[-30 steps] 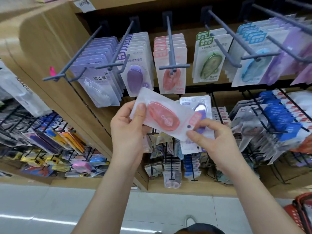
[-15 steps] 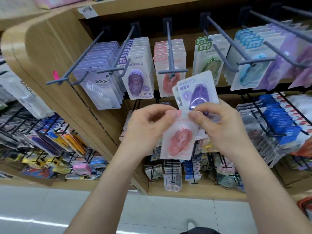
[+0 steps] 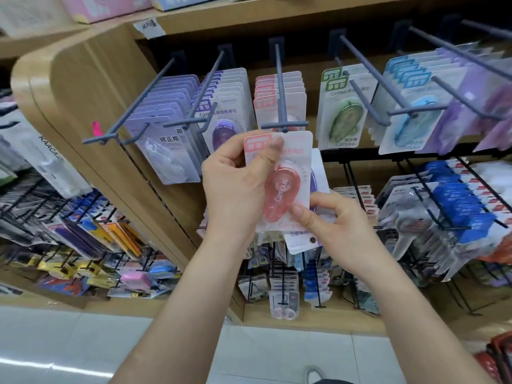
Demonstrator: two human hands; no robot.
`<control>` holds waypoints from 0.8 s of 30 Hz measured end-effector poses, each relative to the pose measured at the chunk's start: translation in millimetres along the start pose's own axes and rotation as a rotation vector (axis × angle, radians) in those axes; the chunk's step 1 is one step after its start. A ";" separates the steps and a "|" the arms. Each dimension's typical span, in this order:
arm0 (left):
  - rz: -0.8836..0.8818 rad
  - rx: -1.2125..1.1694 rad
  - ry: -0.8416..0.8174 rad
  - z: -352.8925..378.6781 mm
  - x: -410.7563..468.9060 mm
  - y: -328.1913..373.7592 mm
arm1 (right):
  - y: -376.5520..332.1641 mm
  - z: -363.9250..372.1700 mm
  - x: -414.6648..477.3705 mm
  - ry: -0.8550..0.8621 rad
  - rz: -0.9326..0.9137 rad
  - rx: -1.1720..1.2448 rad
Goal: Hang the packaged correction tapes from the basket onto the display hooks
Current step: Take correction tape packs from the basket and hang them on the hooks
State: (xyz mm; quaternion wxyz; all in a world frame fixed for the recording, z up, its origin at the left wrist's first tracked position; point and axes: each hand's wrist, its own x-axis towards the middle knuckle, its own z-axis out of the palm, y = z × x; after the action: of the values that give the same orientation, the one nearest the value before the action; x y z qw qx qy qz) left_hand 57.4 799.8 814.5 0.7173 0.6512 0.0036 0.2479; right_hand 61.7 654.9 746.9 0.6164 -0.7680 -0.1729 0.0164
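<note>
Head view is showing the wooden shelf. The pink pack is sitting just under the middle hook and its tip. The left hand is pinching its top, and the right hand is pinching its bottom plus a purple pack behind. Next, I'm guessing, its hole is needing that tip.

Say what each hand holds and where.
Left hand grips the pink correction tape pack by its top left edge; right hand pinches its lower right corner, with a purple pack behind.

"Campus" on pink tape pkg & green pkg; "KAACA" on white bag.
</note>
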 end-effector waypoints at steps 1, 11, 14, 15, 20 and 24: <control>0.002 -0.001 0.005 1.2 0.8 -0.8 | 1.6 0.1 0.7 0.013 0.007 0.009; -0.013 0.015 0.031 8.9 10.1 -3.2 | 5.7 4.0 -0.6 0.089 0.010 0.074; -0.068 0.011 -0.043 5.1 6.3 -0.9 | 3.1 4.3 -2.4 0.120 0.034 0.133; -0.076 0.052 -0.096 2.6 2.0 -0.4 | 1.7 4.4 -2.3 0.137 0.042 0.158; -0.021 0.147 -0.231 -9.3 -28.4 -8.5 | -5.5 3.5 -1.2 0.186 0.036 0.227; -0.042 0.147 -0.131 -5.3 -26.8 -18.0 | 2.7 -4.3 -2.6 0.185 0.032 0.189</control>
State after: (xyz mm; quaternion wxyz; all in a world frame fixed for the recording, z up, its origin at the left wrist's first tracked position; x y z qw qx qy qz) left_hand 38.5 794.5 788.4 0.6712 0.7168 -0.0117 0.1887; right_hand 61.0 649.6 744.9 0.6990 -0.7074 -0.1009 -0.0283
